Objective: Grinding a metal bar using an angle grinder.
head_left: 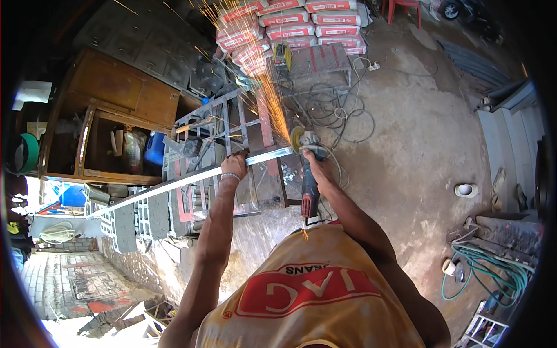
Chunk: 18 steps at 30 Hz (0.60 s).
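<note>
My right hand (317, 168) is wrapped round an angle grinder (309, 194) whose body points back toward me. Its disc (297, 138) meets the right end of a long, shiny metal tube (191, 177), and orange sparks (277, 113) stream up and away to the far left. Gripped near that end, the tube is held by my left hand (234, 165), which wears a bracelet at the wrist. The tube slopes down to the left, across a metal frame (226, 124) and above grey hollow blocks (152, 216). My fingers' undersides are hidden.
Red-and-white sacks (287, 26) are stacked at the far side. Dark cables (331, 110) coil on the concrete floor (400, 151) beyond the grinder. A wooden cabinet (110, 87) stands at left with a blue container (155, 148). A green hose (493, 269) lies at right.
</note>
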{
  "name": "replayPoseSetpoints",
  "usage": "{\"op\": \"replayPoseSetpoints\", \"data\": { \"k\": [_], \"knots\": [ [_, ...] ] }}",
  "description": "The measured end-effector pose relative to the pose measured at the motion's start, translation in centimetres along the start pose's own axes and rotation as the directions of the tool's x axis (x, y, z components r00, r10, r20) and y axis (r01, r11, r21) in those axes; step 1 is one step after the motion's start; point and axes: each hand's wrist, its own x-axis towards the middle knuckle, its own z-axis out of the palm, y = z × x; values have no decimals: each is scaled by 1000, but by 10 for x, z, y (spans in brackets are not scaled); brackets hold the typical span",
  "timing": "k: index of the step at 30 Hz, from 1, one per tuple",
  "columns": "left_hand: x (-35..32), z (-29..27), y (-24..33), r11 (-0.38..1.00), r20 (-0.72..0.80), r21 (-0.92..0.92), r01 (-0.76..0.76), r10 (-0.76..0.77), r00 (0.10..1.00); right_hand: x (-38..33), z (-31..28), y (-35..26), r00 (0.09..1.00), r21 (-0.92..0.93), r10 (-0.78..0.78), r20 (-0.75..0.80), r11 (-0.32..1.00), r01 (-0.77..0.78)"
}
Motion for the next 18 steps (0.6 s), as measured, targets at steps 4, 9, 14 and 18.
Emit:
{"op": "replayPoseSetpoints", "data": {
  "k": [4, 9, 14, 18],
  "knots": [
    [1, 2, -2, 1000, 4, 22, 4, -4, 1000, -11, 3, -8, 999, 19, -31, 23, 999, 30],
    [2, 7, -4, 999, 41, 43, 31, -33, 999, -11, 2, -13, 1000, -10, 31, -1, 999, -31],
    [2, 9, -6, 1000, 14, 22, 14, -14, 1000, -13, 4, -19, 1000, -64, 28, -1, 998, -28],
    [2, 4, -1, 999, 43, 41, 33, -35, 998, -9, 5, -21, 999, -85, 31, -36, 996, -34]
  ]
}}
